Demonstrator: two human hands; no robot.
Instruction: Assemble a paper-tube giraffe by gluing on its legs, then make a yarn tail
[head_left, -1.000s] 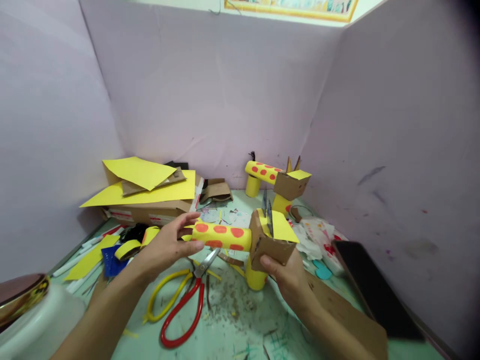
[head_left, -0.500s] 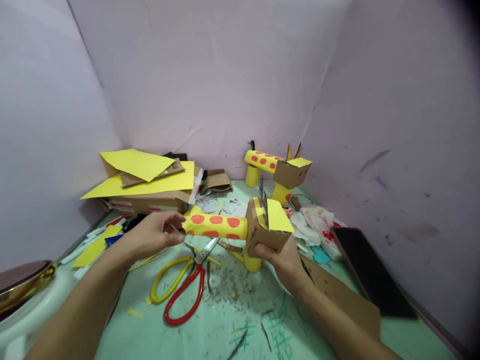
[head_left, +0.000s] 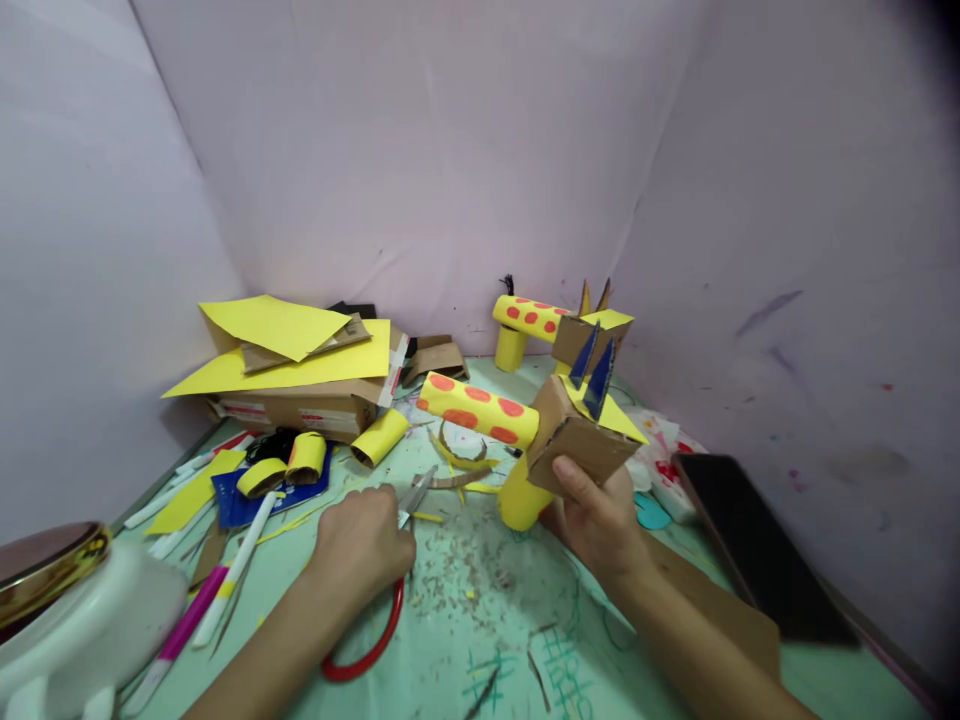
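My right hand [head_left: 604, 525] grips a cardboard animal figure [head_left: 585, 445] by its box-shaped head, thumb on the front face. Two dark blue pointed ears stand on the yellow top of the head. A yellow tube body with orange-red spots juts left from it, and a plain yellow tube leg points down. My left hand [head_left: 364, 540] is closed over the scissors [head_left: 375, 650]; the blades and the red handle loop show, while the yellow loop is hidden behind the hand and forearm.
A similar spotted animal [head_left: 529, 317] stands at the back. Yellow sheets [head_left: 274, 325] lie on a cardboard box at left. Yellow tube pieces [head_left: 380, 437], markers [head_left: 187, 630] and scraps lie around. A tablet-like dark slab [head_left: 765, 550] and a cardboard sheet [head_left: 705, 600] are at right.
My left hand has moved from beside the spotted tube down onto the scissors and closed there. My right hand has shifted the figure right and tilted it, its tube end rising.
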